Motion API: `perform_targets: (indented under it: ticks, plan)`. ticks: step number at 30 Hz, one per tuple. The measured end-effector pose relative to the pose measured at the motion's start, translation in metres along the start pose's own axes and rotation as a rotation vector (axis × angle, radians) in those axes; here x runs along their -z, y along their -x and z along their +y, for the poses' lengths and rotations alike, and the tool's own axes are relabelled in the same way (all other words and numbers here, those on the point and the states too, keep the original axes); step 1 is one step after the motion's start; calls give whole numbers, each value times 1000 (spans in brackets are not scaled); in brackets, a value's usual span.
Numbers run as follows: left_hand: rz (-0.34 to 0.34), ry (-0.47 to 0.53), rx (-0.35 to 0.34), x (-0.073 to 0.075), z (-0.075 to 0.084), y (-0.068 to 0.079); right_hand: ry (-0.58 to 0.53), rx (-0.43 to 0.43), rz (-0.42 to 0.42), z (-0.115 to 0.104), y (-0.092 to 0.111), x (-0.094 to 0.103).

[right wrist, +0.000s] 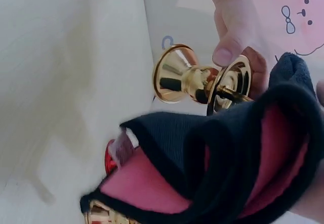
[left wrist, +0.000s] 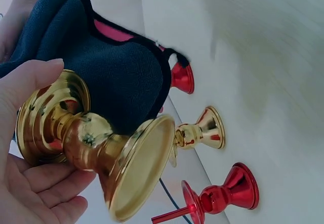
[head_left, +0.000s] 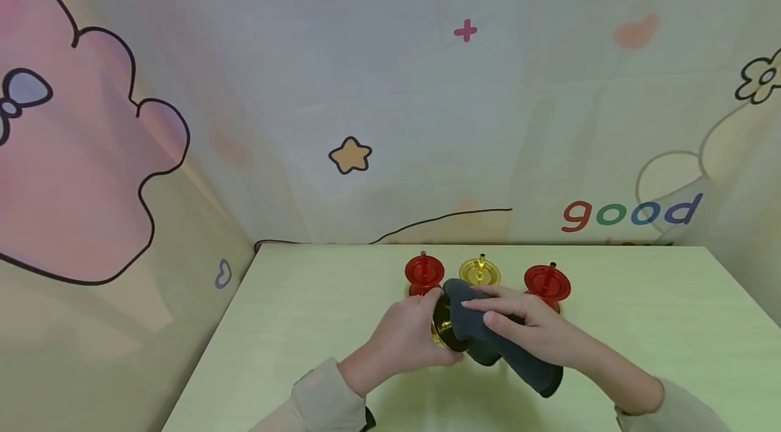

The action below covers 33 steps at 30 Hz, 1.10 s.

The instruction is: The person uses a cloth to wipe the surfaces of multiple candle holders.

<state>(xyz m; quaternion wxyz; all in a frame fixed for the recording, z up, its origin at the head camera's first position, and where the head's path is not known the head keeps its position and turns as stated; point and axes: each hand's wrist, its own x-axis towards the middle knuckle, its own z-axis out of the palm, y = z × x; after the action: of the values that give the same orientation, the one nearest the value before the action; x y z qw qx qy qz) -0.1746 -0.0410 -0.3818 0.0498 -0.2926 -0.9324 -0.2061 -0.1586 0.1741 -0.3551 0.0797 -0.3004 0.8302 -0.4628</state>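
My left hand (head_left: 407, 331) grips a gold candlestick (left wrist: 86, 139), its thumb over the dish end and its fingers beneath. The candlestick is tilted on its side above the table, with its flared, hollow-looking base (left wrist: 147, 166) turned outward in the left wrist view. My right hand (head_left: 537, 329) holds a dark blue-grey cloth (head_left: 466, 315) against the dish side, fingers and thumb lying over the folds. A pink underside (right wrist: 147, 181) shows on the cloth in the right wrist view. Part of the candlestick's spike is hidden by the cloth.
Behind the hands stand a red candlestick (head_left: 424, 271), a gold candlestick (head_left: 479, 272) and another red candlestick (head_left: 548, 281), all upright in a row. They are on a pale table (head_left: 317, 303) with a printed curtain (head_left: 415, 93) at its back edge.
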Motion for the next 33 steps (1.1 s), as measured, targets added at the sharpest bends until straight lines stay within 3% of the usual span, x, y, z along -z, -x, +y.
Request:
perform_targets:
  ticks: [7,14,20,26,30,33]
  plan:
    - [92,-140,-85,-1,0,4,75,41,72,3,-1,-10]
    - [179,-302,-185,0,2,9,240,79,165,1,-2,-21]
    - [293,-410,-259,6,8,13,408,143,276,-11,-3,-30]
    - [450,-514,-266,10,18,16,478,104,381,-24,-8,-36]
    - [496,-502,-256,7,22,18,479,107,392,-29,-9,-36]
    - [455,-419,-257,5,20,20,467,135,380,-28,-7,-34]
